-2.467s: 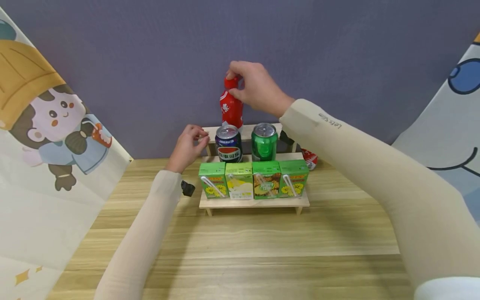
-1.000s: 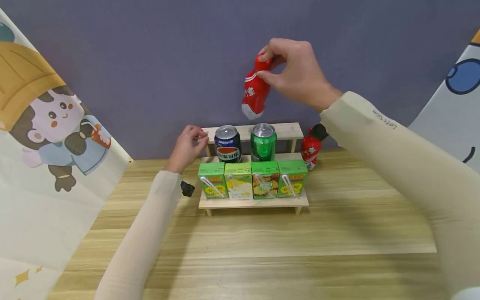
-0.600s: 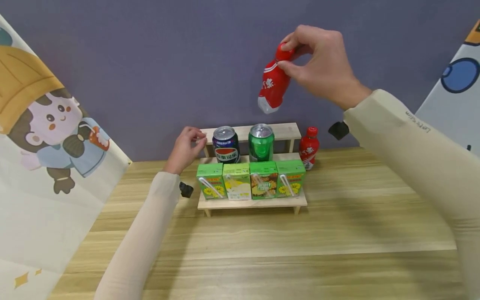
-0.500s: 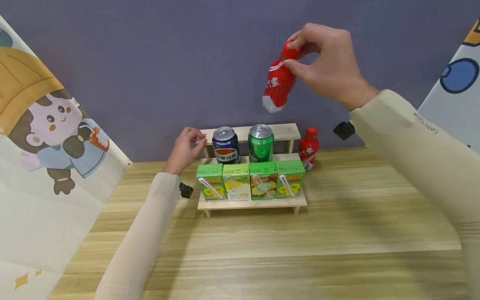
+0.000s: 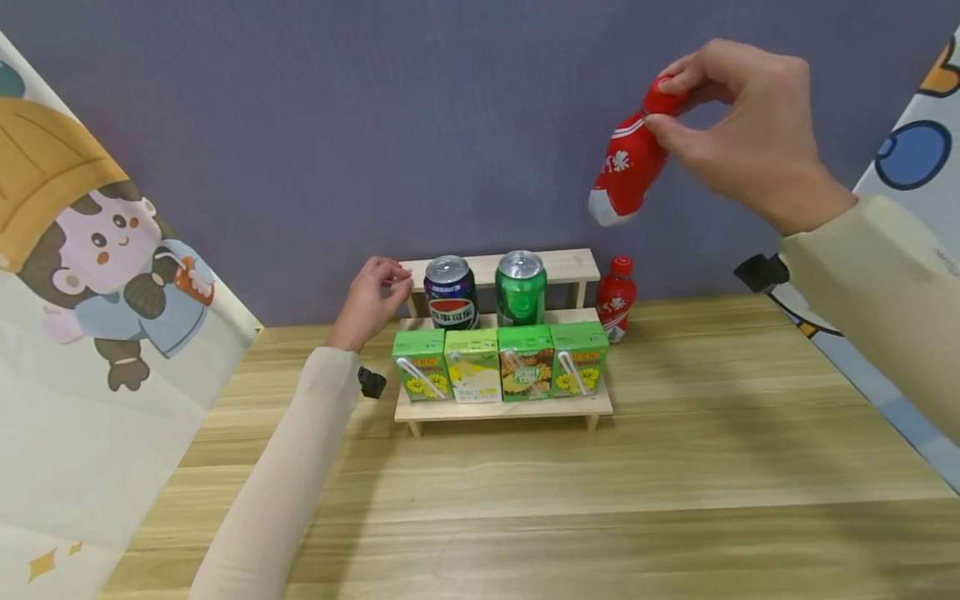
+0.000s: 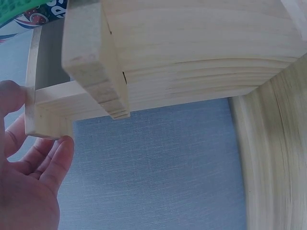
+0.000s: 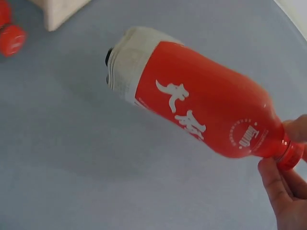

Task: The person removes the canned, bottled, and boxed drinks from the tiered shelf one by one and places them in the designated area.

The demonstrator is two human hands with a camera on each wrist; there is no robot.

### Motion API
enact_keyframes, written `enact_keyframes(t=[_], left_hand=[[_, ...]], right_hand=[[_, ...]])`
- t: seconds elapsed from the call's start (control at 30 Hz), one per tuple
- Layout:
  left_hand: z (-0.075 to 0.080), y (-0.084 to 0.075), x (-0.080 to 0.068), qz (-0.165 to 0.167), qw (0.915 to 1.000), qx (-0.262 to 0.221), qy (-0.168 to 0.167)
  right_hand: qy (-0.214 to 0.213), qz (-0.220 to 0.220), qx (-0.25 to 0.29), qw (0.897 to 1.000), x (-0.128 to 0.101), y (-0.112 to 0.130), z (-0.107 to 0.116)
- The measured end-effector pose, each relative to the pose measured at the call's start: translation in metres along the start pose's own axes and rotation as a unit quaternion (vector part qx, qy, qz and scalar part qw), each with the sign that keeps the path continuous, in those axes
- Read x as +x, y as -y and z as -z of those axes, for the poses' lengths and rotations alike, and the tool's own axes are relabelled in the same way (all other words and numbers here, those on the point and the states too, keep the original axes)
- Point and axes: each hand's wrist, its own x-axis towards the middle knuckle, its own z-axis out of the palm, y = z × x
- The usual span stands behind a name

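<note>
My right hand (image 5: 757, 137) pinches a red drink bottle (image 5: 633, 167) by its cap and neck, well above the table, the bottle tilted with its base to the lower left. The right wrist view shows white characters on the red bottle (image 7: 206, 100) and a pale base. At the left end of a stepped wooden rack (image 5: 562, 265), my left hand (image 5: 371, 300) holds the top shelf. From the left wrist view, thumb and fingers of the left hand (image 6: 33, 187) lie either side of that shelf end. A dark blue can (image 5: 452, 296) and a green can (image 5: 521, 292) stand on the middle step.
Several green and yellow juice boxes (image 5: 472, 367) line the lowest step. Another red bottle (image 5: 617, 296) stands upright on the wooden table (image 5: 480, 500), just right of the rack. A blue-grey panel (image 5: 300, 150) rises behind, with cartoon-printed panels at both sides.
My right hand has lifted the red bottle off the top shelf and carried it up and to the right, tilting it. The left hand has stayed at the rack's end.
</note>
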Motion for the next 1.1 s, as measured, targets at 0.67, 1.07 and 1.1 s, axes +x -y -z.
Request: enact_keyframes(t=[0.67, 1.07, 1.1], left_hand=[[0.002, 0.002, 0.001, 0.01, 0.9999, 0.0, 0.003], [0.003, 0.003, 0.0, 0.008, 0.9999, -0.007, 0.002], [0.003, 0.002, 0.0, 0.007, 0.9999, -0.009, 0.001]], right_hand=[[0.088, -0.109, -0.064, 0.988, -0.077, -0.056, 0.008], [0.132, -0.181, 0.0, 0.975, -0.11, -0.102, -0.036], [0.137, -0.187, 0.002, 0.973, -0.111, -0.105, -0.039]])
